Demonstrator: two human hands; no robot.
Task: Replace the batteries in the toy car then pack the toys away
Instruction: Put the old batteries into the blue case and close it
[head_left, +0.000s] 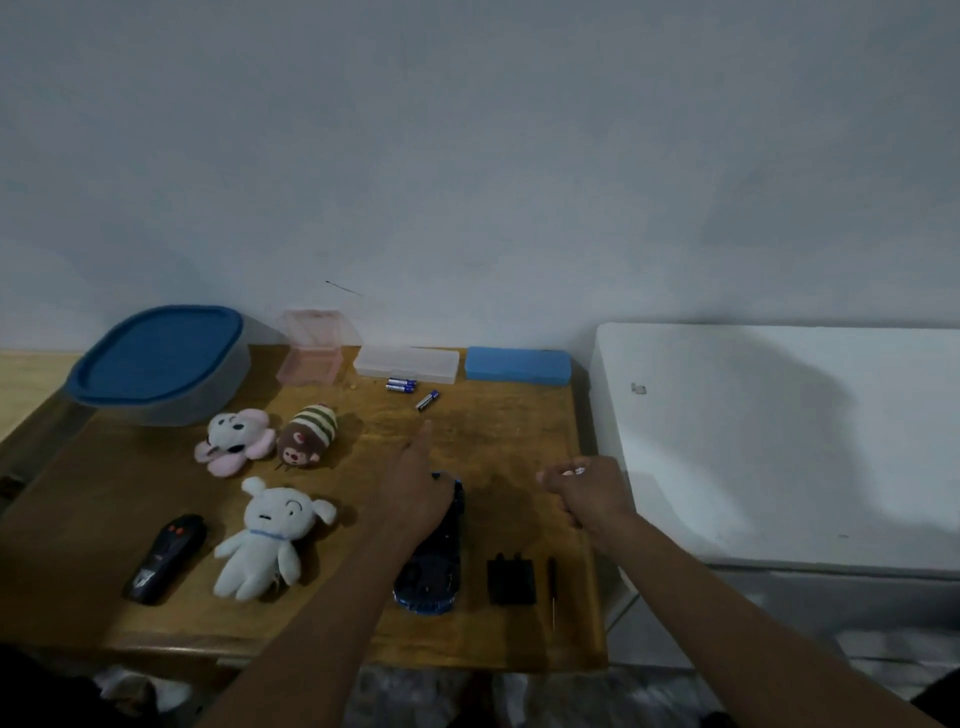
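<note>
The table (498, 441) is scuffed, varnished wood. Three toys (265, 540) look soft plush cloth. The toy car (439, 566) is glossy blue plastic; the boxes (407, 364) are translucent plastic.

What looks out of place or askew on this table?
The toy car appears to lie upside down with its black cover off beside it; one battery lies slanted, apart from the battery pair.

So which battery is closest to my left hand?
The lone battery, lying slanted just beyond the left hand; the other two lie paired by the clear box.
</note>
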